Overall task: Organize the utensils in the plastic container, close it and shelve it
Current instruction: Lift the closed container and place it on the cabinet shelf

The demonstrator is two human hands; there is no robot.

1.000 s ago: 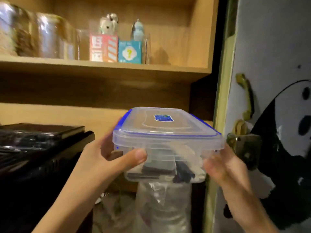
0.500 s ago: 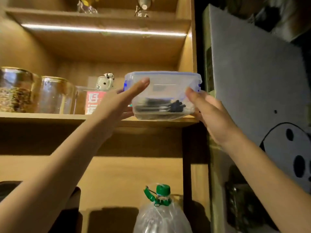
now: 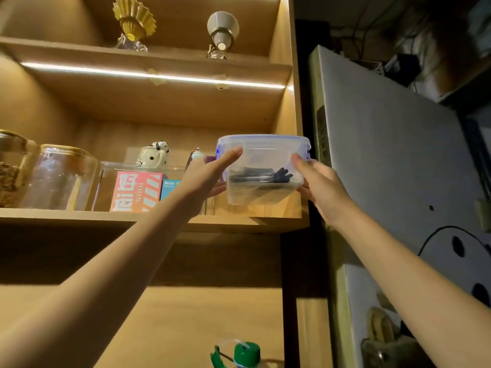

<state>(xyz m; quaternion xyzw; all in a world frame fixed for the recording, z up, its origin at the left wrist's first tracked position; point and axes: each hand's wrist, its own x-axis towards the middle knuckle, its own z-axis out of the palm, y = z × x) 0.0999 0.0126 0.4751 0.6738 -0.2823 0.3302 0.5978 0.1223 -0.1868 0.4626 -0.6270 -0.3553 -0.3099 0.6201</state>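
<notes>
**Container meets the shelf**

A lit wooden shelf (image 3: pixel 148 217) carries glass jars (image 3: pixel 59 179), a pink box (image 3: pixel 136 191) and a panda mug (image 3: pixel 154 156). At its right end, the clear plastic container (image 3: pixel 263 168), its blue-trimmed lid shut over dark utensils (image 3: pixel 261 177), sits pressed between the left hand (image 3: pixel 206 176) and right hand (image 3: pixel 320 184), fingers spread along its sides, base just above the board.

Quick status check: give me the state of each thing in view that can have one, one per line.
Plastic container: lid on, held at the shelf's right end; whether it rests on the board is unclear.
Utensils: inside the container.
Left hand: grip on the container's left side.
Right hand: grip on its right side.
Glass jar: upright on the shelf.
Green-capped bottle: capped.
</notes>
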